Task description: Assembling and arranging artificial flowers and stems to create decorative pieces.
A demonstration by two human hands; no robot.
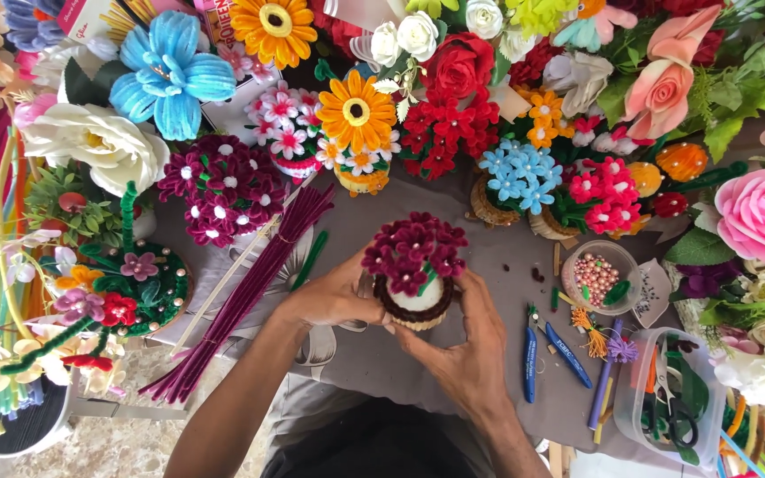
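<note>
A small brown woven basket (pixel 415 315) holds a white ball covered with dark maroon pipe-cleaner flowers (pixel 413 249). My left hand (pixel 334 296) grips the basket from its left side. My right hand (pixel 464 350) cups the basket from below and to the right, fingers against its rim. Both hands hold it just above the grey table cloth (pixel 506 257), near the middle of the view.
A bundle of maroon pipe cleaners (pixel 245 296) lies left of my hands. A clear bowl of beads (pixel 597 277), blue-handled pliers (pixel 546 352) and a plastic tub with scissors (pixel 670 403) sit on the right. Many handmade flower arrangements crowd the far and side edges.
</note>
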